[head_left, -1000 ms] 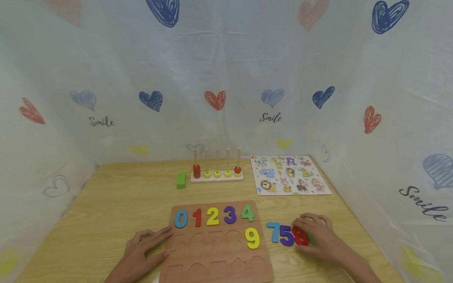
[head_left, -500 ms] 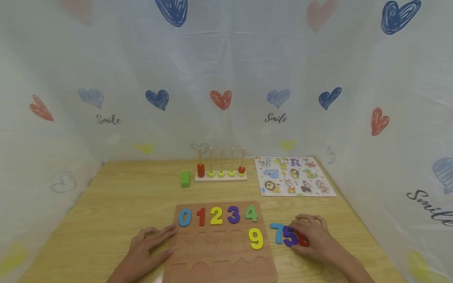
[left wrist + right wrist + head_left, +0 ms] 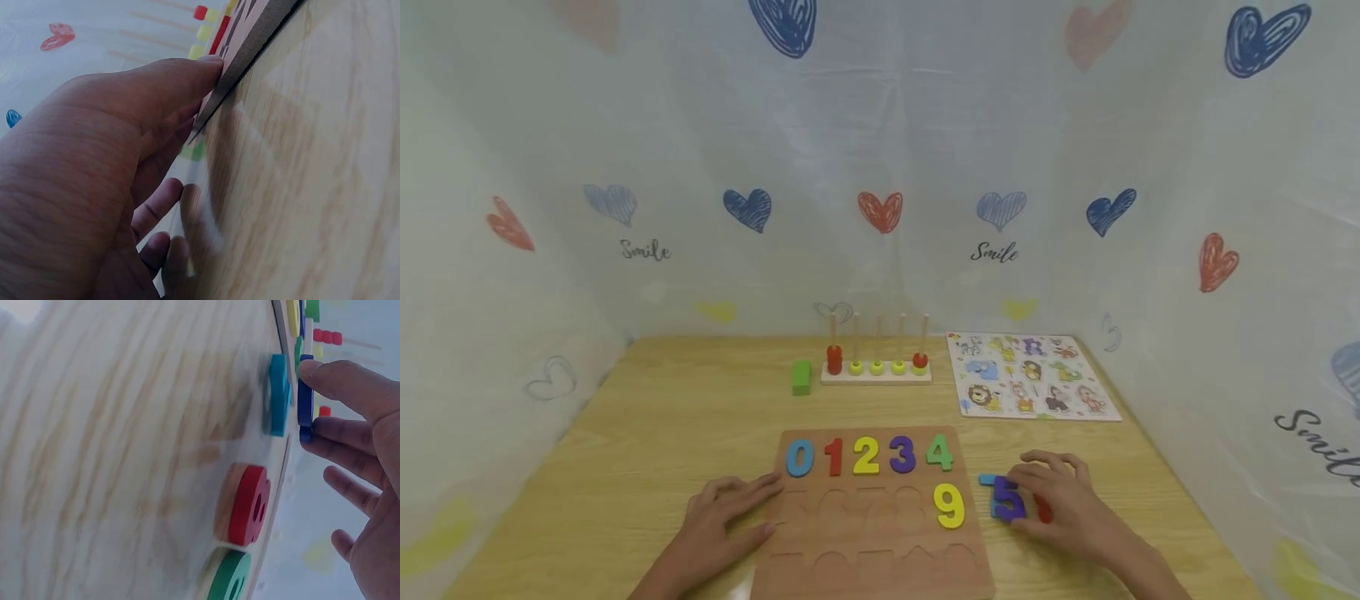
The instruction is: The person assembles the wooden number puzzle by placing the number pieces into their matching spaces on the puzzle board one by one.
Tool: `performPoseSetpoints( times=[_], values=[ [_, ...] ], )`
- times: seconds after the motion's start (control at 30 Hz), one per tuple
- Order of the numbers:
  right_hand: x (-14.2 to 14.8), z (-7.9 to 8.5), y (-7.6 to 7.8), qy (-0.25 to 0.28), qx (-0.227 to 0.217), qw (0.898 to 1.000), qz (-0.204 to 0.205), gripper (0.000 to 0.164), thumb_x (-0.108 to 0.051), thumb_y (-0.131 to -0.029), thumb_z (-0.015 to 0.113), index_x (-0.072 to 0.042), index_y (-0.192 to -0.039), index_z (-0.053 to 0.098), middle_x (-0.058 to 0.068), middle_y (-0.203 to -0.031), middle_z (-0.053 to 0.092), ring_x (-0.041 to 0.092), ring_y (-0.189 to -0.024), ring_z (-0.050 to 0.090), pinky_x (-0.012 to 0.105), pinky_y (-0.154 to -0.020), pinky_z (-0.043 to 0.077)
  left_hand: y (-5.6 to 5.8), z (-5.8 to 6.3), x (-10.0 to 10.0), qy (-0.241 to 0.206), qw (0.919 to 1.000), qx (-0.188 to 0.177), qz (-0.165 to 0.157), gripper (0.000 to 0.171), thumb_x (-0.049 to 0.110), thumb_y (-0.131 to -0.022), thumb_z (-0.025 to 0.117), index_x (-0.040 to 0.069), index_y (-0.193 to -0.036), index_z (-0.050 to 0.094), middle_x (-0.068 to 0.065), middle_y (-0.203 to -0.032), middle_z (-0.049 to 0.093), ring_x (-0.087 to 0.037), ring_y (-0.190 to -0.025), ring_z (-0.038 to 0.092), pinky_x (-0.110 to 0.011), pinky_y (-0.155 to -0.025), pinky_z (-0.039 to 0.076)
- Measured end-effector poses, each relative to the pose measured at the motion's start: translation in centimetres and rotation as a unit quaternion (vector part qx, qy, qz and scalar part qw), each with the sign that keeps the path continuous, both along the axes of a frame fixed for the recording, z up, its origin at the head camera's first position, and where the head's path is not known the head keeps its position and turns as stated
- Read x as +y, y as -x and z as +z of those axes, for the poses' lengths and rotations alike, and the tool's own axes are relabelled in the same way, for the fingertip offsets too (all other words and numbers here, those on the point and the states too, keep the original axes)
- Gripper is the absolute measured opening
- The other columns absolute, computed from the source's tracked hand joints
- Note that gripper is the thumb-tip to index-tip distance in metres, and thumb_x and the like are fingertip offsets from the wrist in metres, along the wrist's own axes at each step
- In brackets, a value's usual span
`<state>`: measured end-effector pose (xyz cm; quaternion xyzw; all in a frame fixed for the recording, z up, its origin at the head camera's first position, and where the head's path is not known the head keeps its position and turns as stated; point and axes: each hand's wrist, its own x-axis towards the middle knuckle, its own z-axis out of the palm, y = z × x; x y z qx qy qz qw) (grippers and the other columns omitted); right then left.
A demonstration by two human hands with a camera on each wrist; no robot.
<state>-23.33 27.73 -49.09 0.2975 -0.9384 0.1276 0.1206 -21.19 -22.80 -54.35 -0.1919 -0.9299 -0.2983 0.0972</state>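
My right hand pinches a purple number 5 between thumb and fingers. In the right wrist view the 5 is raised off the table, with the blue 7 lying just beside it. A red 8 and a green piece lie under the hand; in the head view the hand mostly covers them. On the left, my left hand touches the edge of the brown number board with thumb and extended fingers. The board carries 0 to 4 along its top row and a yellow 9 below.
Behind the board stand a green block and a peg rack with red and yellow beads. An animal puzzle board lies at the back right. A heart-printed curtain encloses the wooden table.
My right hand has moved left from over the red 8 and green piece, taken hold of the purple 5 and lifted it partly across the blue 7. My left hand stays at the board.
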Motion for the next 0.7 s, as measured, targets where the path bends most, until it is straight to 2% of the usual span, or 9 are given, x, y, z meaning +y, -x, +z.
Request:
performPoseSetpoints(
  times=[0.2, 0.5, 0.7],
  values=[
    [-1.6, 0.3, 0.6, 0.005, 0.026, 0.999, 0.024, 0.043, -0.037, -0.071, 0.088, -0.020, -0.108, 0.074, -0.011, -0.111, 0.069, 0.024, -0.116, 0.053, 0.055, -0.093, 0.024, 0.0, -0.2, 0.0, -0.005, 1.0000, -0.005, 0.000, 0.050, 0.044, -0.090, 0.073, 0.033, -0.137, 0.062, 0.011, -0.144, 0.055, -0.018, -0.117, 0.040, -0.047, -0.086, 0.026],
    [-3.8, 0.9, 1.0, 0.007, 0.009, 0.998, 0.054, 0.048, -0.037, -0.072, 0.088, -0.016, -0.113, 0.073, -0.008, -0.115, 0.069, 0.027, -0.119, 0.051, 0.057, -0.094, 0.021, -0.1, 0.0, 0.0, -0.003, 0.9998, 0.019, -0.003, 0.049, 0.041, -0.089, 0.075, 0.031, -0.136, 0.064, 0.011, -0.142, 0.057, -0.020, -0.115, 0.043, -0.049, -0.085, 0.029],
    [-5.1, 1.0, 1.2, 0.006, -0.002, 0.998, 0.063, 0.051, -0.040, -0.075, 0.086, -0.017, -0.119, 0.073, -0.008, -0.117, 0.068, 0.026, -0.121, 0.049, 0.058, -0.095, 0.020, -0.1, 0.1, -0.1, -0.002, 0.9999, 0.014, -0.006, 0.048, 0.042, -0.090, 0.074, 0.030, -0.135, 0.065, 0.011, -0.143, 0.057, -0.020, -0.116, 0.043, -0.050, -0.085, 0.030]
  ],
)
